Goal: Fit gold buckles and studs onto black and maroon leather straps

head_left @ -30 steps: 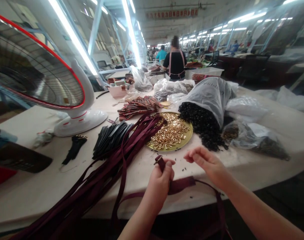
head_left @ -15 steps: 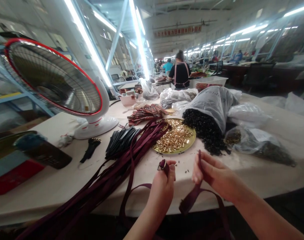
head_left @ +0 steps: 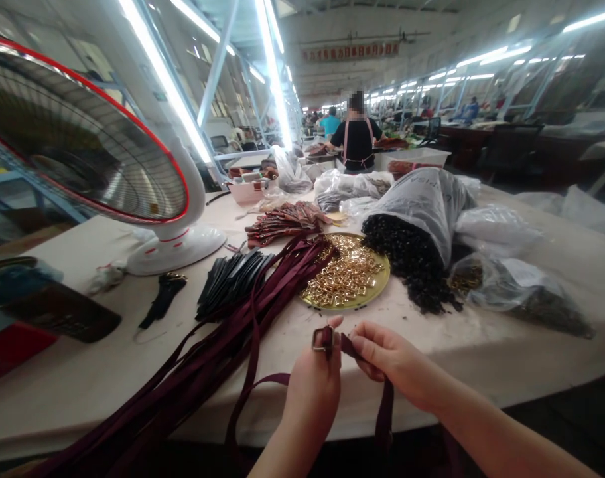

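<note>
My left hand [head_left: 316, 372] is closed around a dark maroon strap, with a square metal buckle [head_left: 323, 338] standing up at the top of its fist. Close beside it on the right, my right hand [head_left: 382, 352] pinches a maroon strap end [head_left: 350, 346] between thumb and fingers, its tip nearly at the left hand. A length of strap [head_left: 385, 413] hangs below the right hand. Beyond both hands lies a yellow-green plate [head_left: 385, 282] heaped with small gold metal fittings [head_left: 349, 272]. A bundle of maroon straps [head_left: 227, 338] stretches from the plate to the table's near left edge.
Black strips [head_left: 230, 282] and brown strips [head_left: 285, 222] lie behind the bundle. A bag [head_left: 424, 206] spills small black pieces [head_left: 404, 252] at right, beside a clear bag [head_left: 526, 292]. A fan [head_left: 176, 245] and dark bottle [head_left: 58, 309] are left. A person [head_left: 356, 136] stands farther back.
My right hand has moved left with the strap end, up to my left hand. The buckle now faces me more squarely. The view has shifted slightly to the right.
</note>
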`<action>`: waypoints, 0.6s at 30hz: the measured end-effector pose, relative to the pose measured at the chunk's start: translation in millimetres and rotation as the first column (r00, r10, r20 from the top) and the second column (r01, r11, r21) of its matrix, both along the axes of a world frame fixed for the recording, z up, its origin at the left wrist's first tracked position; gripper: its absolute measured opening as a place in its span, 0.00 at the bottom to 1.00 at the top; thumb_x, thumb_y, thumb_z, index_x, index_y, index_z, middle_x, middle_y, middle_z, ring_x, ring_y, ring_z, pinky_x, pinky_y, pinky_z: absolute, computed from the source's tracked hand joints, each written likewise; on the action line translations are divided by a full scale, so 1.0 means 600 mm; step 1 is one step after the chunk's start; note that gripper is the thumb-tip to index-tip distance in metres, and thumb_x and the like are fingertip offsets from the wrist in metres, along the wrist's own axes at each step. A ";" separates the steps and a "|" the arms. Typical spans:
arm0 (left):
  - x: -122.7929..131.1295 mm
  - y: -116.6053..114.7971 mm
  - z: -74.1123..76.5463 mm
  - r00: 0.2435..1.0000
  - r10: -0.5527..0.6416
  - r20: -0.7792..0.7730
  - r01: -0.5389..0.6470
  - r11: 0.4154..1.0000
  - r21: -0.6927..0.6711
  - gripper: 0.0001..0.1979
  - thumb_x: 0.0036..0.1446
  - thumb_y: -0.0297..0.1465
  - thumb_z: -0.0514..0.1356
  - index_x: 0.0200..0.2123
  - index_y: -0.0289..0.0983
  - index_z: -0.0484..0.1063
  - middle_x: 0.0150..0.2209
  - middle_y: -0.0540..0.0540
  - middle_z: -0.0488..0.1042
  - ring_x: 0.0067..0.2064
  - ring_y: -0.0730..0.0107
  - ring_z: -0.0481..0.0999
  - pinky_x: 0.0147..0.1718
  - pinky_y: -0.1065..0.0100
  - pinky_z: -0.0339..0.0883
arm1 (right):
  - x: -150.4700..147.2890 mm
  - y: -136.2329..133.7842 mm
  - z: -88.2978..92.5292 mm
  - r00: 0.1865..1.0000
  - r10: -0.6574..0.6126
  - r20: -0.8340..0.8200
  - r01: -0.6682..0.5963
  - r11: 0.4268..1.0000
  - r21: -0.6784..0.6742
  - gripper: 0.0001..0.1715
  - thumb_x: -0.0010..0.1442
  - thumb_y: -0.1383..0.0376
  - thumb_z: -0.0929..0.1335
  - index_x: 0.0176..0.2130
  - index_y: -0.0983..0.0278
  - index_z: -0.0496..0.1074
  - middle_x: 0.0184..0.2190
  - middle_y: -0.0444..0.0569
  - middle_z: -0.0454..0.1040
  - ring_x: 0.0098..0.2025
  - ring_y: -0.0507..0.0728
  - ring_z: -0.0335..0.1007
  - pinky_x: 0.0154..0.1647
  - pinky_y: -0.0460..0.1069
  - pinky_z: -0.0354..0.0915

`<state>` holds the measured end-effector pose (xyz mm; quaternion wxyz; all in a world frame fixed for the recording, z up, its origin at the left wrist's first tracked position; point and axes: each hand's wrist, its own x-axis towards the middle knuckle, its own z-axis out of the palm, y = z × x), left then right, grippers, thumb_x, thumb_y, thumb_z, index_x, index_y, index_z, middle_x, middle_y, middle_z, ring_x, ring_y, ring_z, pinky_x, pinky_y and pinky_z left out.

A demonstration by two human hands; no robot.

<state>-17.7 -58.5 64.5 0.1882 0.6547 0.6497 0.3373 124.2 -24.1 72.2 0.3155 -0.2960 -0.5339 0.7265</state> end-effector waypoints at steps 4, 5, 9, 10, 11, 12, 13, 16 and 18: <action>-0.009 0.015 -0.010 0.993 -0.014 -0.118 0.018 0.999 0.034 0.19 0.59 0.26 0.46 0.52 0.35 0.63 0.48 0.39 0.72 0.49 0.61 0.71 0.45 0.61 0.68 | -0.015 0.011 -0.009 1.000 0.022 0.003 -0.022 0.999 -0.044 0.18 0.57 0.52 0.64 0.29 0.65 0.61 0.16 0.36 0.55 0.18 0.45 0.46 0.18 0.43 0.42; -0.012 0.018 -0.014 0.985 -0.018 -0.171 0.026 0.999 0.046 0.19 0.58 0.25 0.46 0.52 0.35 0.63 0.47 0.39 0.73 0.49 0.61 0.72 0.44 0.61 0.68 | -0.018 0.014 -0.010 1.000 0.021 -0.012 -0.021 0.999 -0.046 0.18 0.57 0.53 0.64 0.29 0.65 0.61 0.16 0.37 0.55 0.18 0.45 0.46 0.18 0.43 0.42; -0.024 0.023 -0.021 0.947 0.010 -0.321 0.021 0.995 0.095 0.20 0.57 0.23 0.47 0.52 0.35 0.64 0.46 0.39 0.74 0.45 0.60 0.74 0.42 0.62 0.70 | -0.021 0.026 -0.011 0.998 -0.005 -0.055 0.000 0.996 -0.089 0.16 0.58 0.54 0.64 0.30 0.65 0.62 0.17 0.36 0.55 0.17 0.45 0.45 0.18 0.43 0.41; -0.026 0.023 -0.018 0.936 0.009 -0.352 0.027 0.995 0.098 0.20 0.57 0.23 0.47 0.53 0.35 0.63 0.45 0.39 0.74 0.45 0.60 0.74 0.41 0.62 0.70 | -0.021 0.029 -0.012 0.999 -0.004 -0.053 -0.002 0.994 -0.109 0.16 0.58 0.55 0.65 0.30 0.65 0.62 0.16 0.36 0.55 0.17 0.44 0.45 0.18 0.43 0.41; -0.029 0.023 -0.015 0.924 0.008 -0.382 0.031 0.995 0.096 0.21 0.57 0.23 0.48 0.53 0.36 0.63 0.45 0.40 0.74 0.44 0.60 0.74 0.41 0.62 0.70 | -0.020 0.031 -0.012 0.999 0.003 -0.052 -0.010 0.991 -0.130 0.16 0.58 0.55 0.65 0.30 0.66 0.62 0.16 0.36 0.55 0.17 0.44 0.44 0.17 0.43 0.40; -0.030 0.023 -0.011 0.912 0.008 -0.410 0.032 0.995 0.091 0.22 0.56 0.22 0.48 0.54 0.36 0.62 0.44 0.40 0.74 0.44 0.59 0.74 0.41 0.61 0.70 | -0.020 0.033 -0.013 0.998 0.015 -0.059 -0.024 0.988 -0.151 0.16 0.58 0.56 0.65 0.30 0.66 0.62 0.16 0.36 0.55 0.17 0.44 0.44 0.17 0.43 0.39; -0.031 0.023 -0.009 0.899 0.012 -0.437 0.028 0.996 0.083 0.22 0.55 0.21 0.49 0.54 0.37 0.62 0.43 0.40 0.75 0.43 0.59 0.75 0.39 0.61 0.70 | -0.020 0.033 -0.013 0.996 0.033 -0.077 -0.046 0.984 -0.173 0.16 0.57 0.56 0.65 0.30 0.66 0.62 0.16 0.36 0.55 0.17 0.44 0.43 0.17 0.43 0.39; -0.027 0.023 -0.007 0.867 0.022 -0.498 0.014 0.998 0.067 0.21 0.55 0.22 0.51 0.53 0.37 0.63 0.41 0.41 0.76 0.39 0.58 0.76 0.35 0.62 0.70 | -0.024 0.028 -0.011 0.986 0.096 -0.137 -0.123 0.970 -0.208 0.15 0.57 0.56 0.66 0.31 0.66 0.63 0.17 0.36 0.56 0.17 0.44 0.43 0.17 0.43 0.38; -0.021 0.020 -0.010 0.863 0.022 -0.504 0.019 0.997 0.076 0.20 0.57 0.24 0.51 0.53 0.37 0.64 0.40 0.41 0.76 0.38 0.59 0.76 0.34 0.63 0.70 | -0.027 0.021 -0.009 0.985 0.083 -0.152 -0.113 0.973 -0.201 0.16 0.57 0.56 0.66 0.31 0.66 0.63 0.16 0.37 0.56 0.17 0.44 0.43 0.17 0.43 0.39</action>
